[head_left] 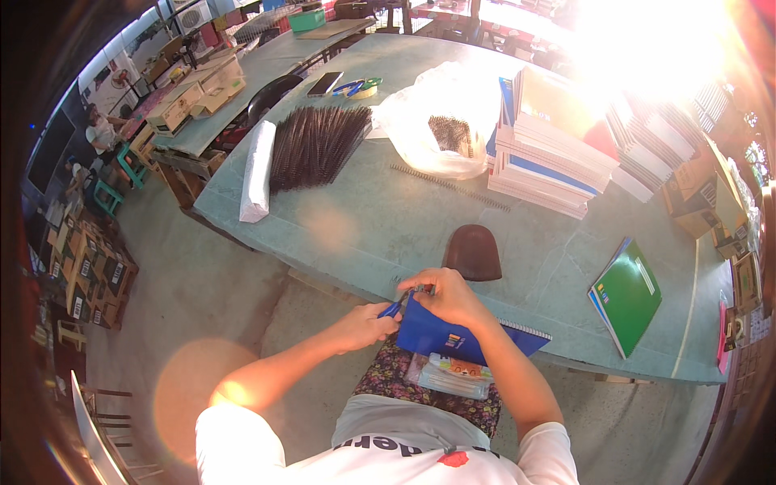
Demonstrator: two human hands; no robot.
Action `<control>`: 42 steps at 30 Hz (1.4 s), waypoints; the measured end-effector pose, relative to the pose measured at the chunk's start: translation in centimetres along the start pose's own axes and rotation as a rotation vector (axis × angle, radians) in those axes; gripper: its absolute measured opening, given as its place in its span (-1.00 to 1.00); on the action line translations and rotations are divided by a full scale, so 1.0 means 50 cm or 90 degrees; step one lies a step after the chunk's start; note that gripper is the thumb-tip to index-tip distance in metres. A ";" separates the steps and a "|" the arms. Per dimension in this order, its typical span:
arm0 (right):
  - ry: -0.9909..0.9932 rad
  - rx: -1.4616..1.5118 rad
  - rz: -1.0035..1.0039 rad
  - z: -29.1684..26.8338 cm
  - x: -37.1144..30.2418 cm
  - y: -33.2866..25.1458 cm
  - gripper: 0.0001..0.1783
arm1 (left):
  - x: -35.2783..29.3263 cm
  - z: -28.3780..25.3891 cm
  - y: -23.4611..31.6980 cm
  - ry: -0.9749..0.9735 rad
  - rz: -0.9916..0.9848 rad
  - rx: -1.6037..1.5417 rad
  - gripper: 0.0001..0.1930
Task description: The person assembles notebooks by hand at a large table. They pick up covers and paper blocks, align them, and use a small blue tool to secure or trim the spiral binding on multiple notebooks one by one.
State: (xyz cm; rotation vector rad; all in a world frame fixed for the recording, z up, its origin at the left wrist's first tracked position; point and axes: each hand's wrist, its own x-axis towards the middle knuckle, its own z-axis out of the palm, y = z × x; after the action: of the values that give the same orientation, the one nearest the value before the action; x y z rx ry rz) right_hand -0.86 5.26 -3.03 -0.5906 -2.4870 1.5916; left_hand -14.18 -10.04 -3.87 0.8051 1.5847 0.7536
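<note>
My left hand [368, 327] is closed around blue-handled pliers [392, 309], whose jaws point at the left end of a notebook's wire binding. That blue spiral notebook [432, 330] is held over my lap at the table's near edge, with its coil [525, 330] along the upper side. My right hand [447, 297] grips the notebook's top left corner, fingers bent at the coil's end. The fingertips and plier jaws overlap, so the exact contact is hard to make out. Beneath the notebook, a clear packet with a cartoon picture [461, 376] rests on my lap.
On the green table [364, 234] lie a brown rounded object [473, 253], a bundle of black coils [315, 149], a white wrapped roll [257, 171], a plastic bag [424, 97] and a loose coil [449, 186]. Notebook stacks [550, 166] and a green notebook [629, 299] are on the right.
</note>
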 end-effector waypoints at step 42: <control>0.193 -0.146 -0.058 0.023 -0.029 0.001 -0.83 | -0.017 0.006 0.014 -0.254 -0.151 -0.440 -0.74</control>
State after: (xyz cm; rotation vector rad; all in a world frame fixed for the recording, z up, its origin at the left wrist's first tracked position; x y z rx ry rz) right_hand 0.10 3.73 -3.44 -0.6802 -2.4390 1.0983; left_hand -13.73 -10.35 -2.85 0.2291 0.9403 0.8317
